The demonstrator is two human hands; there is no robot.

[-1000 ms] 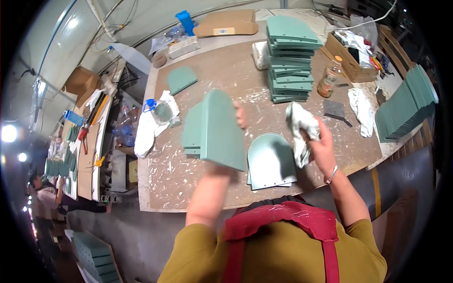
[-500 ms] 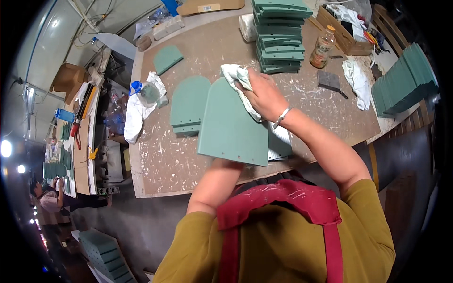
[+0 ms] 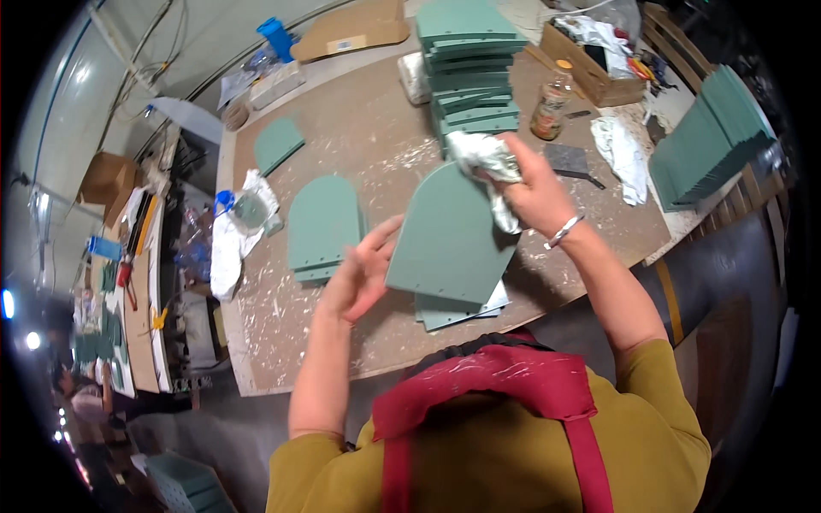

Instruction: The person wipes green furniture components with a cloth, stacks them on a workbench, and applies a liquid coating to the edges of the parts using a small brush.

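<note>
A green panel with a rounded top and small holes along its straight edge (image 3: 449, 239) is in front of me, turned slightly. My right hand (image 3: 540, 190) grips a crumpled white cloth (image 3: 481, 154) at the panel's upper right edge. Beside the panel's lower left edge is my left hand (image 3: 366, 272), fingers apart, holding nothing; whether its fingertips touch the edge I cannot tell. Partly covered by this panel, other flat pieces (image 3: 453, 315) lie near the table's front edge. Left of my left hand, similar green panels (image 3: 325, 221) are stacked.
A tall stack of green panels (image 3: 475, 73) stands at the back, beside a glass bottle (image 3: 552, 103). More panels (image 3: 705, 141) stand at far right. A dark block (image 3: 566, 159) and white rag (image 3: 620, 158) lie nearby. At left are a clear bottle (image 3: 248, 212) and small green piece (image 3: 278, 144).
My left hand has come out from under the panel to its left side. The panel has turned and shifted right; my right hand with the cloth has moved right along its edge.
</note>
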